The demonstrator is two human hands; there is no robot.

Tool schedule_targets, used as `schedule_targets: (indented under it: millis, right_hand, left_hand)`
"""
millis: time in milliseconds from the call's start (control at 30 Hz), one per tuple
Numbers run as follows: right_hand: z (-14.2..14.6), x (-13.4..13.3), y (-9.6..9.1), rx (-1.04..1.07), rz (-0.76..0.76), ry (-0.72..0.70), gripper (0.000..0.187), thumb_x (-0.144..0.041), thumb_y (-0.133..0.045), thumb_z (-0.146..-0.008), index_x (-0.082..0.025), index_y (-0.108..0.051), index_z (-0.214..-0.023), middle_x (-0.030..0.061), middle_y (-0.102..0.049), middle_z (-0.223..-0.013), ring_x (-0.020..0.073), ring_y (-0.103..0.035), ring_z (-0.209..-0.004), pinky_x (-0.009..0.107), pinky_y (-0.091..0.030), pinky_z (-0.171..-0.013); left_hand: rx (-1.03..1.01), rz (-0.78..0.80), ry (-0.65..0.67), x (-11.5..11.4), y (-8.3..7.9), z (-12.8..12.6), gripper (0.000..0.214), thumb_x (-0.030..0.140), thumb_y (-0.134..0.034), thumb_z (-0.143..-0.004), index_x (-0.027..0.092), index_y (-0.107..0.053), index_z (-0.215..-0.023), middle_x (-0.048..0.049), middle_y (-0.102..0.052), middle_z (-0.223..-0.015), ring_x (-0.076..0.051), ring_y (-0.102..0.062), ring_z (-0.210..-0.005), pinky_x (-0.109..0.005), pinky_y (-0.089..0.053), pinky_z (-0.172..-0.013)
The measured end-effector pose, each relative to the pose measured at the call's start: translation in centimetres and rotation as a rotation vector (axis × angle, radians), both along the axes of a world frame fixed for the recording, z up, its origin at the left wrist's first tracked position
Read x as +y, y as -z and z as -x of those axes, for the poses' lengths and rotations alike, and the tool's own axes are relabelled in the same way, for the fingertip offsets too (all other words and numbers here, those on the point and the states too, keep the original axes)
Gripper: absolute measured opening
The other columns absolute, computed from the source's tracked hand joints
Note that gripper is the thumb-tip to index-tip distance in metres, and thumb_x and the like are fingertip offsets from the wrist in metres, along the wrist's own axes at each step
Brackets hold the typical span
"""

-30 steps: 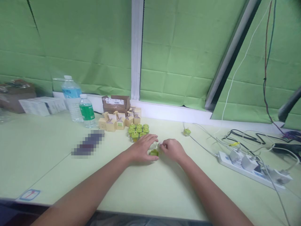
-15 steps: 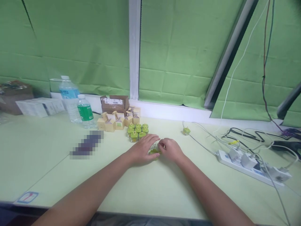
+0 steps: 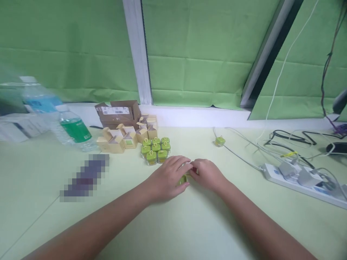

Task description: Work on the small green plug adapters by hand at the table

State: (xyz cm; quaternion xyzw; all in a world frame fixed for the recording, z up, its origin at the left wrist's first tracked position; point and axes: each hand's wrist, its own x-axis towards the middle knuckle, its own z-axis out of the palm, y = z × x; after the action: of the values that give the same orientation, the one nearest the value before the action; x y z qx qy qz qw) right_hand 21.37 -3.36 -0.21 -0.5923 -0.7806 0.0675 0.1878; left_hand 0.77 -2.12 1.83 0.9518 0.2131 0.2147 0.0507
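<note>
Working at a green lid [image 3: 182, 180] low over the table [image 3: 211, 224], partly covered by the left hand [image 3: 168, 177]; curving that hand around it, with thumb and fingers apart, firm hold impossible to tell. Curling together the fingers of the right hand [image 3: 207, 174] just beside, hiding any pinch. Seemingly being midway, with this piece left to complete. Showing eight capped jars [image 3: 155, 148] grouped beyond, apparently finished, another jar [image 3: 219, 141] well apart rightward, and open boxes [image 3: 130, 140] behind.
</note>
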Motion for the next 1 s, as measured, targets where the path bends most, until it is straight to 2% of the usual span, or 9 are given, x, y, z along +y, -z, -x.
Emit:
schedule_targets:
  millis: [167, 233, 333, 467, 600, 800, 1000]
  right_hand:
    - [0.5, -0.1, 0.1, -0.017, 0.067, -0.036, 0.022, -0.018, -0.054, -0.088, -0.02, -0.064, -0.069, 0.0025, -0.063, -0.07, 0.0136, -0.053, -0.062, 0.027, -0.029, -0.057]
    - [0.5, -0.2, -0.1, -0.013, 0.085, -0.076, 0.024, -0.016, -0.052, -0.091, -0.02, -0.063, -0.07, 0.0013, -0.063, -0.07, 0.0127, -0.054, -0.063, 0.026, -0.031, -0.059]
    - [0.5, -0.4, -0.5, -0.03, 0.101, -0.107, 0.024, -0.017, -0.051, -0.094, -0.02, -0.063, -0.074, 0.0008, -0.065, -0.074, 0.0132, -0.057, -0.068, 0.025, -0.035, -0.063]
    - [0.6, -0.6, -0.8, -0.093, 0.14, -0.094, 0.023, -0.016, -0.053, -0.094, -0.02, -0.062, -0.073, 0.0013, -0.066, -0.075, 0.0146, -0.059, -0.069, 0.026, -0.037, -0.065]
    - [0.9, -0.7, -0.9, -0.119, 0.156, -0.102, 0.019, -0.013, -0.052, -0.093, -0.019, -0.062, -0.078, 0.002, -0.068, -0.08, 0.0148, -0.061, -0.07, 0.027, -0.038, -0.064]
    - [1.1, -1.1, -0.3, -0.187, 0.102, -0.047, 0.01, -0.012, -0.055, -0.088, -0.018, -0.061, -0.084, 0.0038, -0.068, -0.078, 0.0169, -0.06, -0.063, 0.028, -0.033, -0.056]
    - [0.8, -1.3, -0.3, -0.132, 0.113, -0.042, 0.014, -0.017, -0.045, -0.096, -0.018, -0.058, -0.101, 0.0027, -0.07, -0.074, 0.017, -0.061, -0.057, 0.028, -0.026, -0.05]
  left_hand:
    - [-0.185, -0.139, -0.037, 0.1, 2.0, 2.1, 0.043, 0.024, -0.058, -0.088, 0.024, -0.048, -0.13, -0.0133, -0.054, -0.137, -0.031, -0.044, -0.132, -0.054, -0.036, -0.112]
    - [-0.226, -0.123, -0.038, 0.2, 2.9, 2.8, 0.044, 0.016, -0.057, -0.086, 0.02, -0.048, -0.129, -0.0137, -0.054, -0.136, -0.031, -0.045, -0.132, -0.054, -0.035, -0.112]
    - [-0.279, -0.058, -0.036, 0.4, 3.5, 3.3, 0.042, 0.014, -0.058, -0.082, 0.018, -0.052, -0.124, -0.0143, -0.053, -0.135, -0.031, -0.044, -0.13, -0.052, -0.037, -0.11]
    - [-0.232, 0.061, -0.084, 0.5, 3.5, 3.2, 0.034, 0.019, -0.059, -0.082, 0.02, -0.06, -0.116, -0.0128, -0.053, -0.137, -0.031, -0.045, -0.127, -0.047, -0.04, -0.107]
    - [-0.152, 0.094, -0.073, 0.6, 3.5, 3.2, 0.038, 0.021, -0.063, -0.08, 0.019, -0.06, -0.117, -0.0126, -0.048, -0.144, -0.033, -0.04, -0.133, -0.048, -0.037, -0.111]
    - [-0.108, 0.035, -0.068, 1.0, 3.7, 3.1, 0.05, 0.025, -0.064, -0.082, 0.017, -0.054, -0.13, -0.0151, -0.041, -0.151, -0.035, -0.034, -0.139, -0.054, -0.032, -0.115]
    - [-0.14, -0.083, -0.046, 1.6, 3.4, 1.8, 0.049, 0.028, -0.065, -0.084, 0.019, -0.054, -0.131, -0.0165, -0.047, -0.146, -0.036, -0.039, -0.136, -0.055, -0.034, -0.111]
